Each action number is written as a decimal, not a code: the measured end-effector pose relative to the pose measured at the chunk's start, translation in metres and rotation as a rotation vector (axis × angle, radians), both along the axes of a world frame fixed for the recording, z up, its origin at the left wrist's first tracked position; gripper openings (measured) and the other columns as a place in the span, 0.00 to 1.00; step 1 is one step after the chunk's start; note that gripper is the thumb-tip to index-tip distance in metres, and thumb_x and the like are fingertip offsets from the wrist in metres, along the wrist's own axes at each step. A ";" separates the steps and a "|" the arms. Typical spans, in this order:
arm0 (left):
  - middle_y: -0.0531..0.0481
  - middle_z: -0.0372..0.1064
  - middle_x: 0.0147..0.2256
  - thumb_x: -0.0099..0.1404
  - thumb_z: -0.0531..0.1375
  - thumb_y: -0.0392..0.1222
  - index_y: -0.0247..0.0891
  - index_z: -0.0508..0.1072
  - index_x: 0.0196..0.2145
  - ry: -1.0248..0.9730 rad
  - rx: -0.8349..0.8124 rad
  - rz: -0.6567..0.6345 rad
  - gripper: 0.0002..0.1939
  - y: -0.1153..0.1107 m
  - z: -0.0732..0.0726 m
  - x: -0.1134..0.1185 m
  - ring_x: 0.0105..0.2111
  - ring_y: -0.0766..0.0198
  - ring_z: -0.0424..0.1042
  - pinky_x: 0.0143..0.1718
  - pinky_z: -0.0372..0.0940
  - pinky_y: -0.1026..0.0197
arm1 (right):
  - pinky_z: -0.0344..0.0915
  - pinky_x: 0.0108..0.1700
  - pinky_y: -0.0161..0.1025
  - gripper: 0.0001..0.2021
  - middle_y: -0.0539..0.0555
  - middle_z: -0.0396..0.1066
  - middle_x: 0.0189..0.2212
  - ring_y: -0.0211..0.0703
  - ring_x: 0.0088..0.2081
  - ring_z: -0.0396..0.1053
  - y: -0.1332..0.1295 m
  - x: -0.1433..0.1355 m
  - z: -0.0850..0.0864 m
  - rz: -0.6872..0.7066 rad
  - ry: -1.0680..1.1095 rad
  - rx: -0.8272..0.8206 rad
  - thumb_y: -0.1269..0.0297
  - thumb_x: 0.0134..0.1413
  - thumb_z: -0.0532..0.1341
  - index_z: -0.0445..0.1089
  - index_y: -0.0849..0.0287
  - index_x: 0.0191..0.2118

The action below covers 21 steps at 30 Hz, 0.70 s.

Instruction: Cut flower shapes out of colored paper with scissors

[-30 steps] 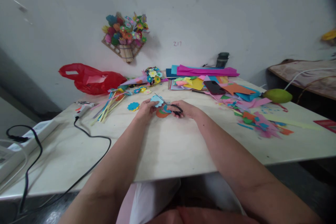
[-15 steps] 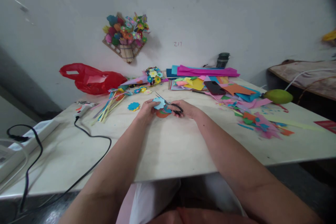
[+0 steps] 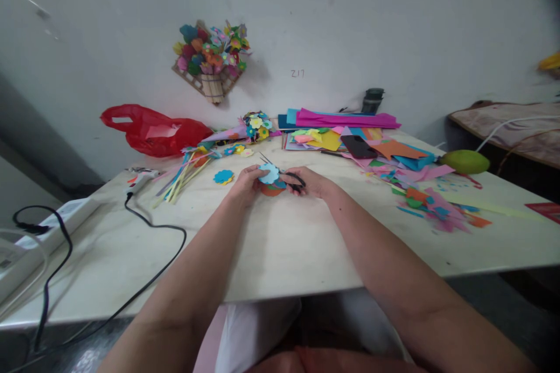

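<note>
Between thumb and fingers, my left hand (image 3: 248,180) pinches a light blue paper flower (image 3: 269,173) with a scalloped edge. My right hand (image 3: 307,182) is closed round the black handles of a pair of scissors (image 3: 296,183); the thin blades point up and left behind the paper flower. Under the two hands lie orange and blue paper cutouts (image 3: 272,190), partly covered by the fingers. To the left of my left hand, a small stack of blue and yellow scalloped paper flowers (image 3: 223,176) rests on the white table (image 3: 289,245).
Paper strips (image 3: 181,178), a red plastic bag (image 3: 153,131) and a glue gun (image 3: 140,180) with its black cord are at left. Coloured sheets, a phone (image 3: 359,146) and paper scraps (image 3: 437,207) cover the right. A small bouquet (image 3: 258,125) lies at the back.
The light blue paper flower has shifted slightly right and turned in my left hand. The scissors and my right hand stay nearly in place.
</note>
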State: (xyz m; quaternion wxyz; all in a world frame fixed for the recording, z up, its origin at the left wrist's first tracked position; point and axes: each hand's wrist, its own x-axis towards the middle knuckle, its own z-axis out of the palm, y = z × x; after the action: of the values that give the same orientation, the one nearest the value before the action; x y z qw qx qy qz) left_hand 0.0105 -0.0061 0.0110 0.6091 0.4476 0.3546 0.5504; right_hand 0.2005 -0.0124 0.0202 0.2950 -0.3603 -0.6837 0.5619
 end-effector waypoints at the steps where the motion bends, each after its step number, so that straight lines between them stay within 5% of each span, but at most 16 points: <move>1: 0.51 0.67 0.20 0.41 0.66 0.35 0.33 0.69 0.20 -0.001 0.001 0.004 0.09 0.000 0.000 0.000 0.20 0.68 0.66 0.23 0.62 0.66 | 0.45 0.11 0.26 0.13 0.47 0.64 0.17 0.28 0.14 0.59 -0.001 0.000 0.001 -0.001 -0.001 0.000 0.55 0.51 0.58 0.63 0.63 0.29; 21: 0.52 0.67 0.20 0.41 0.66 0.35 0.33 0.67 0.21 -0.004 0.006 0.058 0.11 -0.002 0.000 0.005 0.20 0.69 0.66 0.24 0.62 0.66 | 0.45 0.11 0.26 0.14 0.47 0.64 0.16 0.28 0.13 0.59 0.001 -0.005 0.000 -0.068 -0.019 0.029 0.54 0.48 0.60 0.65 0.62 0.28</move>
State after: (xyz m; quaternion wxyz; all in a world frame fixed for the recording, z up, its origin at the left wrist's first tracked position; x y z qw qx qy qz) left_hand 0.0156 -0.0080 0.0111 0.5921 0.4380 0.3645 0.5698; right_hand 0.1954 -0.0115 0.0197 0.3125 -0.3842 -0.6818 0.5384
